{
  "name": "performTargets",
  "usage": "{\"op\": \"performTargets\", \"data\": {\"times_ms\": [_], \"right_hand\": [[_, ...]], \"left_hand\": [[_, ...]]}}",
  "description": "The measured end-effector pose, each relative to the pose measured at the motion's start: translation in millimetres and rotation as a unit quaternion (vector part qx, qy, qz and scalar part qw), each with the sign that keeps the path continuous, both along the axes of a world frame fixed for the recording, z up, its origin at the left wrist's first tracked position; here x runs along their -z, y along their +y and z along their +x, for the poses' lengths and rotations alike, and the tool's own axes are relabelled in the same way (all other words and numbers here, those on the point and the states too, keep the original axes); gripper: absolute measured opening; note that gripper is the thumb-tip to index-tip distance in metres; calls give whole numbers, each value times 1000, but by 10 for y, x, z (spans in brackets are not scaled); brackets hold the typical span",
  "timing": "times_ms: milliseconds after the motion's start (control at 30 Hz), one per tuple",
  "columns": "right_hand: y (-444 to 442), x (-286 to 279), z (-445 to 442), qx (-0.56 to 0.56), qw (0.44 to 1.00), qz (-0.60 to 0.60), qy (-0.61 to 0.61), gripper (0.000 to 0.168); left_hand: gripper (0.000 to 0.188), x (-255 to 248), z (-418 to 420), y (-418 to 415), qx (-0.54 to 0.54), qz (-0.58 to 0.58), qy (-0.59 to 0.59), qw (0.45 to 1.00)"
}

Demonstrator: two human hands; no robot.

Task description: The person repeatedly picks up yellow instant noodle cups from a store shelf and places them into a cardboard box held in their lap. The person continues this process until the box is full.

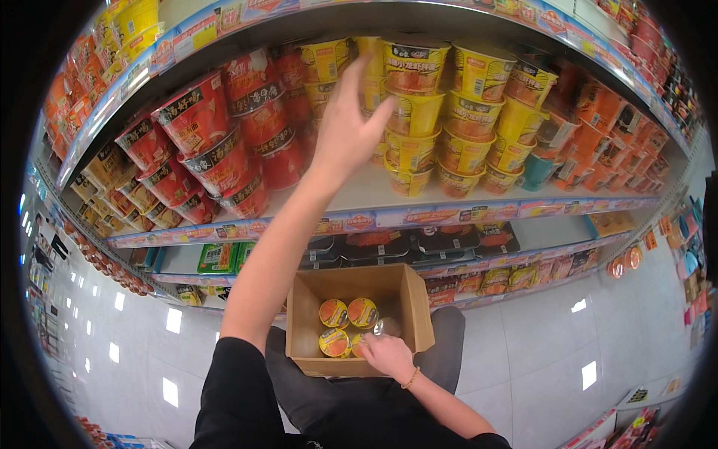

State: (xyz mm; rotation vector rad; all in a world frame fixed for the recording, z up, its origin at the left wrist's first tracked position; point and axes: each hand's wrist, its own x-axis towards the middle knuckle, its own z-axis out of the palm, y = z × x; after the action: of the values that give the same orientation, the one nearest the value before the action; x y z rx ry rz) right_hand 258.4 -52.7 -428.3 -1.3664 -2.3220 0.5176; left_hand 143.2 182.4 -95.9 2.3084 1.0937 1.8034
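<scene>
My left hand reaches up to the shelf, fingers spread and slightly blurred, in front of stacked yellow instant noodle cups. Nothing shows in its grasp. Below, an open cardboard box rests at my lap between my legs. Inside it stand several yellow noodle cups with printed round lids. My right hand is in the box at its near right corner, its fingers on the lid of a yellow cup. How firmly they hold it is hard to tell. Something round with a shiny part lies beside that hand.
Red noodle bowls are stacked left of the yellow cups, orange cups to the right. The shelf edge with price strips runs across. Lower shelves hold black trays and green packs. Grey floor tiles surround me.
</scene>
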Motion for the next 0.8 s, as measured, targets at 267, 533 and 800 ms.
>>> {"op": "performTargets", "data": {"times_ms": [267, 533, 800], "right_hand": [[-42, 46, 56, 14, 999, 22, 21, 22], [7, 55, 10, 32, 984, -41, 170, 27], [241, -738, 159, 14, 732, -274, 624, 47]], "left_hand": [[61, -339, 454, 429, -1, -65, -24, 998], [53, 13, 223, 72, 5, 138, -96, 986], [63, 1970, -440, -1414, 10, 37, -88, 995]]}}
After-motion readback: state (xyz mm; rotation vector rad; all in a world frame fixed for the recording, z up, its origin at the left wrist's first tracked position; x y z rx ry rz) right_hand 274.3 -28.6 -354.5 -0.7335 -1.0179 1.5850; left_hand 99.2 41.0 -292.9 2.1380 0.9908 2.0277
